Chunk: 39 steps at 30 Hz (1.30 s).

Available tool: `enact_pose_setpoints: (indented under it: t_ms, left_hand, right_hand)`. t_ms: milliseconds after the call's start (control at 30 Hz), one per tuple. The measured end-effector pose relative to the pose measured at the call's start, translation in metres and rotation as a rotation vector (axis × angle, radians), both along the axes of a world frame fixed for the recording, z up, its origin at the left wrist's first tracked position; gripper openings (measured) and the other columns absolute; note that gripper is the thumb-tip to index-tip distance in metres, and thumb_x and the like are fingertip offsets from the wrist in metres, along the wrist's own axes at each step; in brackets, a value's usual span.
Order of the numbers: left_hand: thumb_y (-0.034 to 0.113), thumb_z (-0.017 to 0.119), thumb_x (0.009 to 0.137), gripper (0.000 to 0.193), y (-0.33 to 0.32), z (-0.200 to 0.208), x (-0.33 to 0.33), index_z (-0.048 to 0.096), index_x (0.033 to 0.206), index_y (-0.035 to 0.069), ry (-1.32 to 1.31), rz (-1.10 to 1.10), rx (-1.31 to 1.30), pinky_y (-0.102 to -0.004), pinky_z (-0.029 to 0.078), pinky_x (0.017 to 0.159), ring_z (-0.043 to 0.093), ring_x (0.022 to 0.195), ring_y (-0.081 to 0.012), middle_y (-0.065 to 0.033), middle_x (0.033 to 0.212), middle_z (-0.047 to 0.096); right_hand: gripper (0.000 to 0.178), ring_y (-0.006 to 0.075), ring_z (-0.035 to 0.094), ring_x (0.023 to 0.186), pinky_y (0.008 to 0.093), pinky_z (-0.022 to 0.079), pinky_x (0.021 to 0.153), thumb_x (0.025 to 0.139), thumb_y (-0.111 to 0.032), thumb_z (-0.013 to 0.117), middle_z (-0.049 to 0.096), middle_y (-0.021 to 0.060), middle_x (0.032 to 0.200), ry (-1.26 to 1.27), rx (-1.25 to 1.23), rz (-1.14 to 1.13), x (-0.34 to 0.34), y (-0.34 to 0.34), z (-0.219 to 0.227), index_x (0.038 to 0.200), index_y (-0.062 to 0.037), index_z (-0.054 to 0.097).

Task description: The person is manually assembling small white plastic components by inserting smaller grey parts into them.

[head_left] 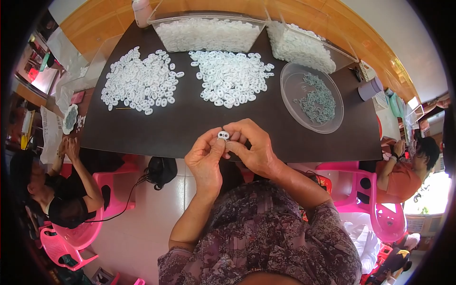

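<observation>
**Small white two-holed piece (223,135) held up at the centre of the frame**

Nearest, a dark patterned shirt (266,232) fills the lower middle. Above it, the left hand (205,161) pinches the white piece between thumb and forefinger, its two dark holes facing up. The right hand (255,147) meets it from the right, thumb and fingers bent close around the piece's side; whether they pinch it too, I cannot tell.

Both hands are at the near edge of a dark brown table (152,135). Beyond them lie two heaps of white oval pieces, one left of centre (140,80) and one at upper centre (232,78). To the right, a round clear tray (295,85) holds a pile of thin grey-green pieces (319,99).

Farther back, two clear bins (209,10) of white pieces stand across the top, with a pale bottle (142,13) left of them. Other people sit at the far left (71,185) and far right (403,173).
</observation>
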<state>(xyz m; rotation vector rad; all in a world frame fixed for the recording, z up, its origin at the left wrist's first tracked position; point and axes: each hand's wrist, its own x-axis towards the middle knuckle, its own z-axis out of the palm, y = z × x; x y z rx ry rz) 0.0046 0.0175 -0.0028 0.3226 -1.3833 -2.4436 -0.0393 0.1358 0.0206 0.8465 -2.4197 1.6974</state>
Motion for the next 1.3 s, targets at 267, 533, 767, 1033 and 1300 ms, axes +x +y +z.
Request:
enact_pose_setpoints:
  t_ms: [267, 533, 767, 1033, 1300]
  left_hand:
    - [-0.003, 0.056, 0.086, 0.015, 0.002, 0.003, -0.002, 0.062, 0.1, -0.008, -0.027, 0.068, 0.03, -0.0231, 0.049, 0.057, 0.059, 0.066, -0.0116, -0.0098, 0.086, 0.064]
    - [0.0, 0.057, 0.088, 0.016, 0.002, 0.007, 0.001, 0.062, 0.101, -0.007, -0.011, -0.006, 0.057, -0.0216, 0.047, 0.059, 0.056, 0.067, -0.0101, -0.0087, 0.084, 0.064]
    - [0.008, 0.06, 0.088, 0.019, 0.003, 0.003, 0.002, 0.063, 0.101, -0.006, 0.069, -0.003, -0.029, -0.0216, 0.043, 0.056, 0.051, 0.064, -0.0097, -0.0063, 0.082, 0.062]
    - [0.014, 0.059, 0.09, 0.022, 0.003, -0.004, 0.003, 0.063, 0.101, -0.004, 0.116, 0.065, -0.172, -0.0199, 0.04, 0.056, 0.047, 0.063, -0.0074, -0.0014, 0.078, 0.057]
    - [0.017, 0.059, 0.091, 0.022, 0.004, -0.008, 0.006, 0.062, 0.097, -0.003, 0.125, 0.109, -0.141, -0.0192, 0.039, 0.055, 0.046, 0.064, -0.0064, -0.0011, 0.077, 0.056]
  right_hand:
    - [0.032, 0.0162, 0.052, 0.069, 0.0257, 0.044, 0.055, 0.07, 0.003, 0.068, 0.058, 0.0069, 0.084, 0.209, 0.014, 0.015, -0.001, -0.001, -0.003, 0.101, -0.001, 0.06]
    - [0.025, 0.0175, 0.054, 0.066, 0.028, 0.043, 0.057, 0.071, 0.003, 0.066, 0.06, 0.0068, 0.077, 0.278, -0.015, -0.035, -0.002, 0.001, -0.005, 0.095, -0.0004, 0.062]
    - [0.022, 0.0172, 0.054, 0.064, 0.0284, 0.043, 0.058, 0.071, 0.003, 0.066, 0.061, 0.0069, 0.076, 0.26, -0.041, -0.04, 0.001, 0.002, -0.005, 0.093, 0.0006, 0.063]
    - [0.027, 0.0185, 0.051, 0.063, 0.0295, 0.043, 0.056, 0.069, 0.004, 0.066, 0.058, 0.0068, 0.072, 0.228, -0.105, -0.035, 0.006, -0.003, -0.008, 0.095, 0.0008, 0.061]
    - [0.028, 0.0184, 0.052, 0.063, 0.0287, 0.043, 0.056, 0.068, 0.004, 0.066, 0.06, 0.0066, 0.074, 0.242, -0.153, -0.061, 0.011, -0.01, -0.007, 0.095, 0.0015, 0.062]
